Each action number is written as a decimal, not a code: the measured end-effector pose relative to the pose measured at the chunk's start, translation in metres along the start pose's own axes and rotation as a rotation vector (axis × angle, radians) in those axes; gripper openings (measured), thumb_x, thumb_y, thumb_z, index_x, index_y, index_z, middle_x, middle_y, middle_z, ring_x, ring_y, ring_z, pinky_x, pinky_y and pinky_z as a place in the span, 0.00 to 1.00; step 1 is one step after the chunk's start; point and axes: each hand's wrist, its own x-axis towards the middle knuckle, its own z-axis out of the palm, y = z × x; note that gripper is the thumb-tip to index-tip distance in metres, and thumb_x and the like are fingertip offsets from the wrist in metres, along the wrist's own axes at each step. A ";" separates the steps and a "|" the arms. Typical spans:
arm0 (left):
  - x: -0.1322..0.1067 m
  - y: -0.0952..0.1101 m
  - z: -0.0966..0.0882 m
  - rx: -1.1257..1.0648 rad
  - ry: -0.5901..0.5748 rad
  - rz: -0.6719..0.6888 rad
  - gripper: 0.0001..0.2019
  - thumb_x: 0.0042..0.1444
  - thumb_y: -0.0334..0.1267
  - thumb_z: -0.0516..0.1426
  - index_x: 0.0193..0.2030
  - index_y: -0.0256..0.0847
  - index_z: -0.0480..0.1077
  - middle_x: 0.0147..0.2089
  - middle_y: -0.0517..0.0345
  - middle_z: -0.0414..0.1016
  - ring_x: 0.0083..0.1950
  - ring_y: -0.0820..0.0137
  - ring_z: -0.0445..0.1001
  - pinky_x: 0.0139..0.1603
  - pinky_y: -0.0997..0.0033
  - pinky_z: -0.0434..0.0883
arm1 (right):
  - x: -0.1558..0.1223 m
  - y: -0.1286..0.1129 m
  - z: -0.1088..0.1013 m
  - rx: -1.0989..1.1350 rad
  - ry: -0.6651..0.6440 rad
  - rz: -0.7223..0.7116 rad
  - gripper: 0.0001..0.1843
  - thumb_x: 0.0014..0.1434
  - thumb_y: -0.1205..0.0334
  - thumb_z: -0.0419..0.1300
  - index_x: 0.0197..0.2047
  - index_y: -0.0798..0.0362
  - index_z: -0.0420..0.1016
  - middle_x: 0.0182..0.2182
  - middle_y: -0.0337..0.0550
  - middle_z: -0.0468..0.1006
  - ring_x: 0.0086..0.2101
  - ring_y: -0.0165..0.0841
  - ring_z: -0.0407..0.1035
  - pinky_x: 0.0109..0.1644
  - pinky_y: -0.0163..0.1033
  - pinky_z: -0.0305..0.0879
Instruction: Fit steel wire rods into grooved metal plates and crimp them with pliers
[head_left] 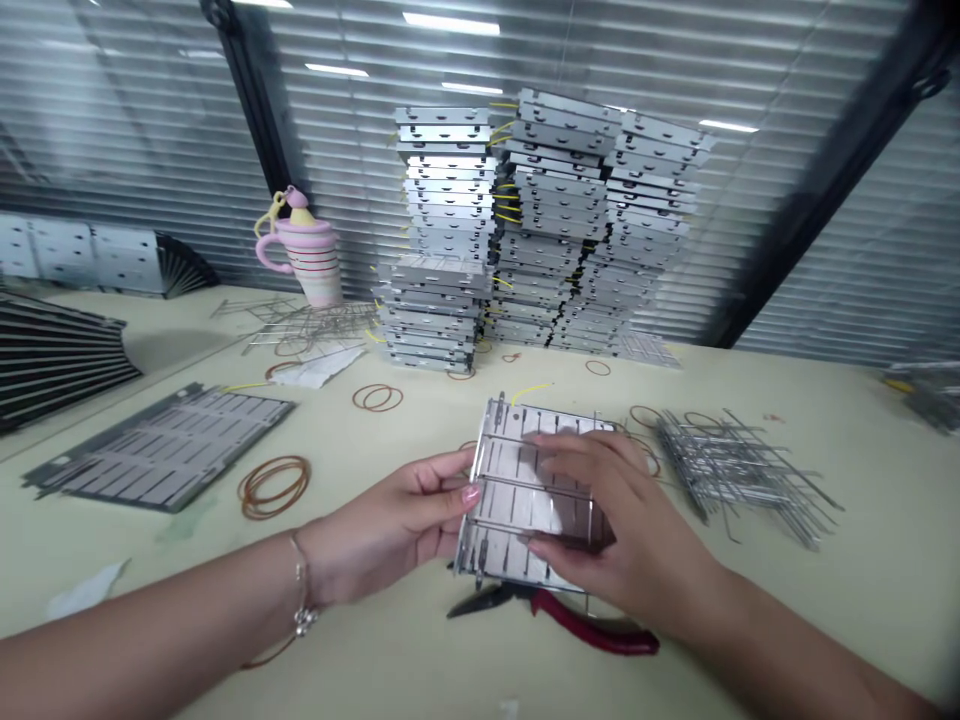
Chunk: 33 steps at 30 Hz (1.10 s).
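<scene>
A small slotted metal plate (517,470) with a wire frame across its top lies on the pale green table, a yellow band at its far edge. My left hand (390,525) grips the plate's left edge, thumb and fingers closed on it. Over the right half of the plate lies my right hand (615,525), its fingers pressing down on the wire frame. Red-handled pliers (570,615) sit on the table just under the plate's near edge.
Tall stacks of the same metal plates (540,230) stand at the back. A pile of wire frames (742,465) lies to the right, a larger grey plate (165,450) and brown rubber bands (274,485) to the left, a pink cup (307,250) behind.
</scene>
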 end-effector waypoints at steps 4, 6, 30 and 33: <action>0.000 0.001 0.001 -0.009 0.002 0.000 0.20 0.60 0.32 0.56 0.59 0.45 0.66 0.50 0.51 0.75 0.46 0.70 0.74 0.51 0.68 0.68 | 0.000 -0.002 0.000 0.005 0.005 0.013 0.25 0.50 0.61 0.64 0.51 0.52 0.62 0.52 0.51 0.70 0.52 0.44 0.62 0.53 0.55 0.62; 0.000 0.001 0.001 -0.014 -0.007 0.005 0.19 0.60 0.32 0.56 0.59 0.45 0.66 0.49 0.51 0.75 0.45 0.69 0.74 0.50 0.68 0.68 | 0.000 -0.003 0.000 0.002 0.006 0.017 0.25 0.50 0.61 0.64 0.50 0.52 0.62 0.52 0.51 0.70 0.51 0.44 0.63 0.54 0.55 0.61; -0.003 0.003 0.007 0.173 -0.041 0.063 0.17 0.60 0.34 0.56 0.57 0.43 0.68 0.47 0.51 0.74 0.44 0.67 0.73 0.53 0.58 0.66 | 0.000 -0.007 -0.003 -0.049 0.068 -0.073 0.25 0.48 0.63 0.66 0.48 0.52 0.64 0.50 0.51 0.71 0.50 0.44 0.63 0.53 0.54 0.62; -0.004 0.003 0.009 0.155 -0.002 0.079 0.17 0.60 0.34 0.56 0.56 0.42 0.69 0.47 0.50 0.75 0.42 0.68 0.73 0.51 0.59 0.67 | 0.000 -0.011 -0.003 -0.048 0.068 -0.019 0.27 0.45 0.64 0.67 0.49 0.53 0.64 0.50 0.51 0.71 0.50 0.44 0.62 0.54 0.54 0.61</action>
